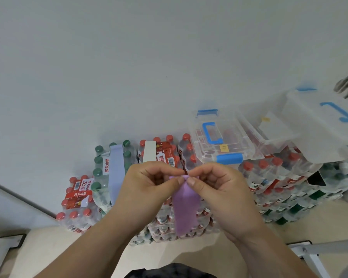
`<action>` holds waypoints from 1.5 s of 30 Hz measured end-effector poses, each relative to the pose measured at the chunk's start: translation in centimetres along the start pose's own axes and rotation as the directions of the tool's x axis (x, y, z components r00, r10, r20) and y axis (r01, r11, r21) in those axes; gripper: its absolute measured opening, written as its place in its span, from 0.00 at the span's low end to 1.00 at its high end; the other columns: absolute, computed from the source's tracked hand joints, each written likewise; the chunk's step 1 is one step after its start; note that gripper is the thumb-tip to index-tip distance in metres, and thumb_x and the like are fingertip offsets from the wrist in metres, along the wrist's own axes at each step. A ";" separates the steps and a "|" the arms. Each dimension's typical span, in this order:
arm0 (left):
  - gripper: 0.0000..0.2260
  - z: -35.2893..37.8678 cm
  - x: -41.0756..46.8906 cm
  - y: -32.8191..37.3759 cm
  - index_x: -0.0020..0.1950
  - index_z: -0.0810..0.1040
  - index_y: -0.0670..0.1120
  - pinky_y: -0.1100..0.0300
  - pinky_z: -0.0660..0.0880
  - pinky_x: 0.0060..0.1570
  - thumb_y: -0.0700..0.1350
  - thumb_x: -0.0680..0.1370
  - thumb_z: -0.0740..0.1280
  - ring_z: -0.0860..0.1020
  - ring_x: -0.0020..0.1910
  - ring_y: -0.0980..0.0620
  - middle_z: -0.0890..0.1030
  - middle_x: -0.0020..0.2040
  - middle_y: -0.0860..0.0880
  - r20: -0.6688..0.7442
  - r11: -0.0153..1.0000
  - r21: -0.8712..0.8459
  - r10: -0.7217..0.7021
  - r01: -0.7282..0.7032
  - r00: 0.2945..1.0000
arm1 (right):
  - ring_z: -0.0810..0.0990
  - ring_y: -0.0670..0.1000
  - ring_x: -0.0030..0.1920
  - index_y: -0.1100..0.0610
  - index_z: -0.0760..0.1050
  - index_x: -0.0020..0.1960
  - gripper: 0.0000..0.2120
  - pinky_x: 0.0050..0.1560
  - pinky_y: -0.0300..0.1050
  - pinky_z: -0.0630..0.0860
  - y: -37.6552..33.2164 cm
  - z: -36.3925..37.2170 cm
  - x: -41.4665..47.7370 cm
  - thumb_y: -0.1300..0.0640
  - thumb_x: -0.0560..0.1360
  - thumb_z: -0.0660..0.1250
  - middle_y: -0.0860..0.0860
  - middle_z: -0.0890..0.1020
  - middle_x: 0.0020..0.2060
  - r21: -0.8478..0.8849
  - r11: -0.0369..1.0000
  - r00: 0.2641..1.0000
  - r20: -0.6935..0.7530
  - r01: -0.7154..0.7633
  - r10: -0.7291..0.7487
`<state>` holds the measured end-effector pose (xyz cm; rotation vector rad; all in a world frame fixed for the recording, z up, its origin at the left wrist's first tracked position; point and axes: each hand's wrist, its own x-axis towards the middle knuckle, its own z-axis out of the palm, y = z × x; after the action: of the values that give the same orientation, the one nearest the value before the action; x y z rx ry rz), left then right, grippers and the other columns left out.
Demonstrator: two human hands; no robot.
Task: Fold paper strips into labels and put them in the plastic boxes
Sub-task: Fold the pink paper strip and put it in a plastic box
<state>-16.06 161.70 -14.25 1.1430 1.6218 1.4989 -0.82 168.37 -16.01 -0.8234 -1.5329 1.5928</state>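
Pinching the top end of a purple paper strip [186, 205], the left hand [147, 189] and right hand [221, 189] meet at mid-frame, thumb and forefinger of each closed on the paper with the fingertips nearly touching. The strip hangs down between the two wrists, its lower end loose. Whether its top edge is already creased is hard to tell, since the fingertips cover it. Beyond the hands, shrink-wrapped packs of water bottles [78, 201] stand stacked on the floor against a pale wall. A light blue paper strip [116, 169] lies draped over the green-capped pack just beyond the left hand, and a white paper strip [149, 151] lies over the red-capped pack directly beyond both hands. Up and to the right of the right hand, a clear plastic box [219, 137] with blue handle and latches rests closed on top of the packs; further clear plastic boxes [301, 125] sit beside it, farther right, partly blurred.
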 end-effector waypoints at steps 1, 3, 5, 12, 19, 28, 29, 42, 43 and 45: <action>0.06 0.0 0.4 0.3 0.41 0.87 0.45 0.45 0.81 0.45 0.34 0.71 0.75 0.82 0.43 0.35 0.85 0.38 0.40 -0.009 1.000 -0.011 0.011 -0.011 1.000 | 0.87 0.52 0.46 0.52 0.84 0.45 0.08 0.48 0.42 0.83 -0.3 0.1 0.4 0.64 0.74 0.74 0.53 0.87 0.42 -0.005 1.000 1.000 0.005 0.010 -0.010; 0.08 -0.2 1.3 1.0 0.40 0.87 0.44 0.47 0.81 0.46 0.32 0.70 0.75 0.83 0.42 0.36 0.86 0.38 0.41 -0.026 0.999 -0.029 0.031 -0.032 0.999 | 0.86 0.54 0.46 0.54 0.84 0.47 0.05 0.49 0.43 0.83 -1.0 0.2 1.3 0.63 0.74 0.74 0.53 0.87 0.42 -0.023 0.999 0.999 -0.004 0.035 -0.035; 0.10 -0.5 2.1 1.9 0.39 0.87 0.45 0.46 0.81 0.47 0.31 0.70 0.74 0.83 0.42 0.39 0.86 0.37 0.42 -0.029 0.998 -0.038 0.051 -0.052 0.998 | 0.86 0.53 0.45 0.55 0.84 0.47 0.04 0.46 0.41 0.83 -1.8 0.3 2.3 0.62 0.74 0.74 0.53 0.87 0.41 -0.027 0.998 0.998 -0.013 0.062 -0.063; 0.05 -1.6 6.0 6.8 0.41 0.86 0.41 0.53 0.82 0.43 0.32 0.71 0.74 0.84 0.43 0.37 0.86 0.40 0.39 -0.027 0.981 -0.100 0.162 -0.164 0.986 | 0.84 0.49 0.40 0.52 0.84 0.42 0.07 0.43 0.45 0.82 -7.2 0.5 7.0 0.64 0.74 0.75 0.53 0.86 0.38 -0.045 0.970 0.971 0.018 0.238 -0.238; 0.04 -2.1 9.5 13.6 0.45 0.85 0.41 0.56 0.81 0.42 0.36 0.72 0.74 0.85 0.41 0.45 0.86 0.40 0.40 -0.039 0.954 -0.061 0.292 -0.294 0.956 | 0.82 0.46 0.38 0.51 0.83 0.43 0.06 0.44 0.41 0.81 -14.3 0.4 10.3 0.62 0.74 0.75 0.47 0.84 0.34 -0.106 0.918 0.924 0.011 0.382 -0.383; 0.05 -2.4 10.5 19.1 0.48 0.85 0.40 0.57 0.81 0.40 0.34 0.73 0.74 0.85 0.41 0.44 0.84 0.41 0.35 -0.076 0.904 -0.084 0.414 -0.420 0.907 | 0.82 0.50 0.38 0.55 0.83 0.44 0.04 0.44 0.44 0.82 -20.2 0.0 11.0 0.64 0.75 0.73 0.53 0.84 0.36 -0.072 0.871 0.874 0.034 0.487 -0.485; 0.06 -2.4 10.5 19.3 0.49 0.84 0.40 0.58 0.80 0.38 0.34 0.74 0.73 0.85 0.40 0.44 0.84 0.41 0.35 -0.067 0.908 -0.095 0.403 -0.408 0.913 | 0.82 0.49 0.39 0.55 0.83 0.44 0.05 0.45 0.45 0.82 -20.4 0.1 11.1 0.64 0.75 0.73 0.54 0.84 0.36 -0.056 0.873 0.875 0.026 0.484 -0.483; 0.06 -1.5 10.6 18.5 0.45 0.86 0.46 0.57 0.83 0.42 0.36 0.74 0.74 0.86 0.40 0.49 0.87 0.38 0.47 -0.258 0.884 -0.039 0.441 -0.465 0.860 | 0.87 0.52 0.42 0.49 0.83 0.50 0.06 0.47 0.48 0.85 -19.7 1.4 11.3 0.56 0.74 0.74 0.53 0.87 0.37 -0.041 0.887 0.884 -0.076 0.459 -0.461; 0.06 -1.6 10.4 18.3 0.44 0.86 0.46 0.59 0.82 0.42 0.35 0.74 0.74 0.86 0.40 0.49 0.87 0.38 0.47 -0.249 0.882 -0.039 0.446 -0.469 0.860 | 0.87 0.51 0.42 0.49 0.84 0.49 0.05 0.46 0.46 0.84 -19.5 1.4 11.3 0.56 0.74 0.75 0.52 0.87 0.38 -0.046 0.885 0.881 -0.086 0.463 -0.465; 0.08 -1.8 10.1 18.1 0.43 0.87 0.47 0.62 0.81 0.42 0.34 0.73 0.74 0.85 0.41 0.50 0.87 0.39 0.48 -0.227 0.876 -0.039 0.461 -0.481 0.858 | 0.86 0.52 0.43 0.50 0.84 0.47 0.03 0.45 0.44 0.84 -19.2 1.5 11.3 0.57 0.74 0.74 0.52 0.86 0.39 -0.058 0.880 0.875 -0.094 0.472 -0.475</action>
<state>-18.76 169.55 4.82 1.4409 1.4419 2.0494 -6.07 177.11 3.81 -0.4850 -1.5415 1.1465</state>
